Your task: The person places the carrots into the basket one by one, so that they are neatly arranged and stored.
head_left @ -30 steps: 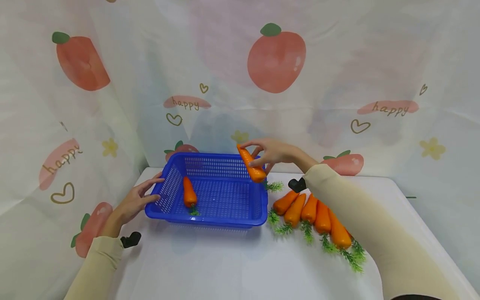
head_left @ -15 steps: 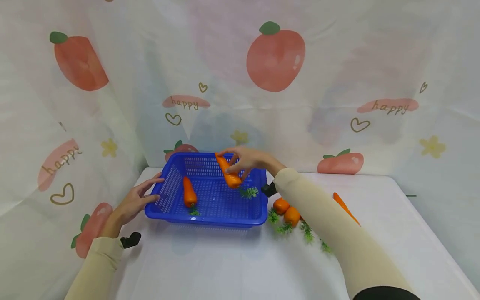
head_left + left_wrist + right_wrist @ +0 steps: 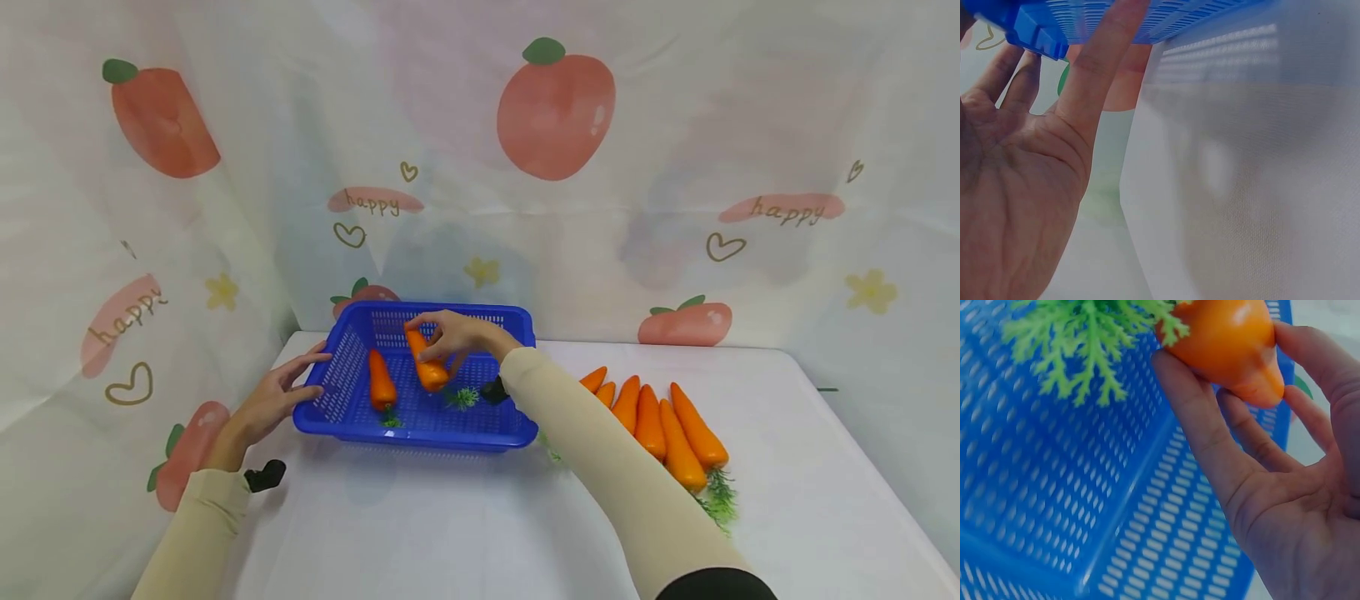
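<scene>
My right hand [image 3: 453, 333] pinches an orange carrot [image 3: 429, 362] with a green leafy top [image 3: 1094, 353] over the inside of a blue plastic basket [image 3: 450, 439]. In the right wrist view the carrot [image 3: 1222, 340] sits between thumb and fingertips, beside the basket's slotted wall [image 3: 1166, 519]. A second carrot [image 3: 381, 381] lies on the basket floor to the left, leaves toward the front. At the basket's left rim my left hand [image 3: 266, 404] rests with spread, mostly straight fingers; the left wrist view shows its fingers [image 3: 1094, 69] against the basket's outer side [image 3: 1166, 19].
Several more carrots [image 3: 682, 450] lie in a row on the white table [image 3: 450, 517] to the right, partly hidden by my right sleeve [image 3: 600, 450]. A printed cloth [image 3: 450, 125] hangs behind the table and along its left.
My right hand has carried the carrot from above the basket's right rim leftward and down into the basket, near the carrot lying there. The left hand stays at the rim.
</scene>
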Demonstrator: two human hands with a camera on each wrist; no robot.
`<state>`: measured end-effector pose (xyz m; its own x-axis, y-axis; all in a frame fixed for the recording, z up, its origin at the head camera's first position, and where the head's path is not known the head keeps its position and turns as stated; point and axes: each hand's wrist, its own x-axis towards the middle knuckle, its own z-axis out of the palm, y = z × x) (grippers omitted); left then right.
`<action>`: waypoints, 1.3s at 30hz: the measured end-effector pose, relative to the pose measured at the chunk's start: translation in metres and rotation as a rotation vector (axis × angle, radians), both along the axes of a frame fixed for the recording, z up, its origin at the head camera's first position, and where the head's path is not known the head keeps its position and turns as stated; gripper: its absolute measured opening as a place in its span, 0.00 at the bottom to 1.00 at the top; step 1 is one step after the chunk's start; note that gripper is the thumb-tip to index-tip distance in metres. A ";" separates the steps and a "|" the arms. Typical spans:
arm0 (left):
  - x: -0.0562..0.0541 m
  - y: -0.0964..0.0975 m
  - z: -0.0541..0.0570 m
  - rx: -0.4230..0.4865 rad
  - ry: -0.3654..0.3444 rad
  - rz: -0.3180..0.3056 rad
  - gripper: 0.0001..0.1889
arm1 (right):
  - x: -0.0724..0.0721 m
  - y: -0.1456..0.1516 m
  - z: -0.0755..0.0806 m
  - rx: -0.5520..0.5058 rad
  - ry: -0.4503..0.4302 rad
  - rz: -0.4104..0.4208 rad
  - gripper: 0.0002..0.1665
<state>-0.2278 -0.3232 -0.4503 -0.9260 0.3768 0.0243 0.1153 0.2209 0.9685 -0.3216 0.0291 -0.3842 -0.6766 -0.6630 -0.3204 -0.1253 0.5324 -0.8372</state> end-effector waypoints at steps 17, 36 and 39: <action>-0.003 0.000 -0.001 -0.024 0.009 0.020 0.31 | -0.002 -0.043 -0.028 0.017 -0.086 -0.048 0.40; -0.007 -0.002 -0.003 -0.042 0.004 0.033 0.31 | 0.000 -0.079 -0.046 -0.029 -0.172 -0.127 0.39; -0.006 -0.001 -0.001 -0.046 0.000 0.034 0.31 | 0.000 -0.082 -0.047 -0.032 -0.189 -0.142 0.40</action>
